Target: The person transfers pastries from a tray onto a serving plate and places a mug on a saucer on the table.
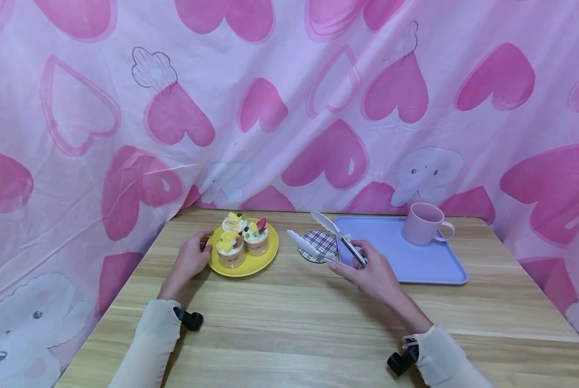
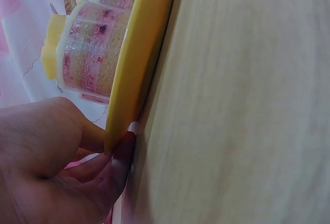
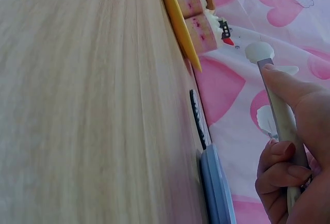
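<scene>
My left hand [image 1: 193, 257] grips the left rim of a yellow plate [image 1: 249, 265], thumb above and fingers beneath its edge in the left wrist view. Three small cup cakes stand on the plate: a yellow-topped cup cake [image 1: 231, 251] in front, a strawberry-topped cup cake [image 1: 257, 237] to the right, and another cup cake [image 1: 234, 222] behind. In my right hand [image 1: 370, 272] is a pair of tongs [image 1: 349, 249], held above the table. The white tips of the tongs are spread apart, point left toward the plate, and have nothing between them.
A round checked coaster [image 1: 320, 243] lies between the plate and a blue tray [image 1: 396, 264], partly behind the tongs. On the tray's back right part stands a pink mug [image 1: 421, 223] with its handle to the right. A pink heart-patterned cloth [image 1: 265, 145] hangs behind the wooden table [image 1: 279, 328].
</scene>
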Demonstrator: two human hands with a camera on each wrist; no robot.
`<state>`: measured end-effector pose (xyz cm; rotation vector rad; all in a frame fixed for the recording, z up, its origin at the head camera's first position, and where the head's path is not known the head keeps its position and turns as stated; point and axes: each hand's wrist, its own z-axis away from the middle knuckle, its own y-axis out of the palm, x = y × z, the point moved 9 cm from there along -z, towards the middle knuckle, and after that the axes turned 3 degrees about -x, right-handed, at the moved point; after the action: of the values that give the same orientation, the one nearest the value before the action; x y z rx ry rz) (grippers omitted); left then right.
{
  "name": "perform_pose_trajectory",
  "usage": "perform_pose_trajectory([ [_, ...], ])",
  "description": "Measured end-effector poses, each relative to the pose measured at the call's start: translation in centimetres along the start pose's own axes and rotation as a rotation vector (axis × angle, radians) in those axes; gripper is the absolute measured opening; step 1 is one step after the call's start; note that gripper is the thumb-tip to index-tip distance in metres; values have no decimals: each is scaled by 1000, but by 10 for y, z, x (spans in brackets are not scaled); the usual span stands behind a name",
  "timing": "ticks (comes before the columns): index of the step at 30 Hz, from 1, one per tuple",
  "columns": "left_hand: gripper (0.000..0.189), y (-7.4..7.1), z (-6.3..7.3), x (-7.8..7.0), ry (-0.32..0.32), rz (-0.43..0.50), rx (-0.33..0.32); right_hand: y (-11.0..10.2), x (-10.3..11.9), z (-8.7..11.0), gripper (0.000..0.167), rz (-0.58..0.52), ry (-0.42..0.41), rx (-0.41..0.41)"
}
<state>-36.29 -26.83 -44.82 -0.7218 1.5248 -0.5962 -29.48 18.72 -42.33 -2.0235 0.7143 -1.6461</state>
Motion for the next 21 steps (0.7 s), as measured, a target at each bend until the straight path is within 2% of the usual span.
perform_pose_trajectory([
  [7,50,-1,0,0,4,-2,-2,-9,-5,3,85,-12,1,-6],
  [21,50,0,-1,2,-2,-8,6,-22,-21,6,89,45,38,-15],
])
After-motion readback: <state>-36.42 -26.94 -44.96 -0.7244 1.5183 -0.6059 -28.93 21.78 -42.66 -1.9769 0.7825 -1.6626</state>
